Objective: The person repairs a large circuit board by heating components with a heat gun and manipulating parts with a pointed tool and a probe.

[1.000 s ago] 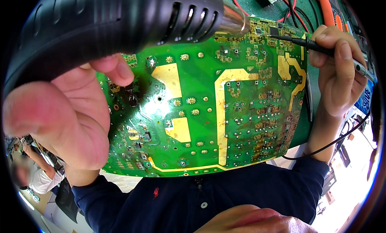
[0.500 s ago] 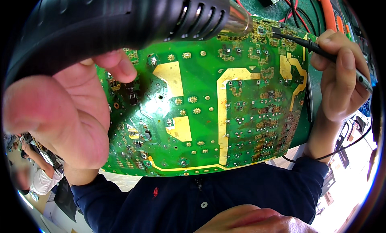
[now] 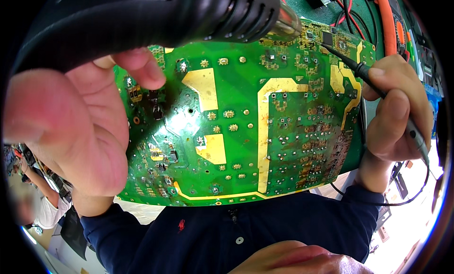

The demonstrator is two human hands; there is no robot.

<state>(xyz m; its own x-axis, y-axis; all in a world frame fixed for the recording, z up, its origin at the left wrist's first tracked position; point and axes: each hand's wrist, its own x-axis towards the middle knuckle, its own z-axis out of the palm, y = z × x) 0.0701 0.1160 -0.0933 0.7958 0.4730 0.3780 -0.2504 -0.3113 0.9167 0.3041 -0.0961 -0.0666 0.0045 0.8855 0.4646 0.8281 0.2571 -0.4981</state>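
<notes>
A large green circuit board [image 3: 246,132] with yellow copper areas and many solder points fills the middle of the view. My left hand [image 3: 71,127] grips a big black hot-air gun [image 3: 156,14]; its metal nozzle [image 3: 287,26] hangs just over the board's upper right part. My right hand [image 3: 395,113] holds thin black tweezers [image 3: 352,63] like a pen. Their tip touches a small black chip [image 3: 327,38] near the board's top right corner, close to the nozzle.
Red wires [image 3: 347,7] and an orange cable [image 3: 388,23] lie on the green mat beyond the board. A dark blue shirt [image 3: 236,231] shows below it. Another person [image 3: 35,203] in white sits at the far lower left.
The hot-air gun nozzle has shifted slightly right toward the chip. The tweezers have stayed on the same corner of the board.
</notes>
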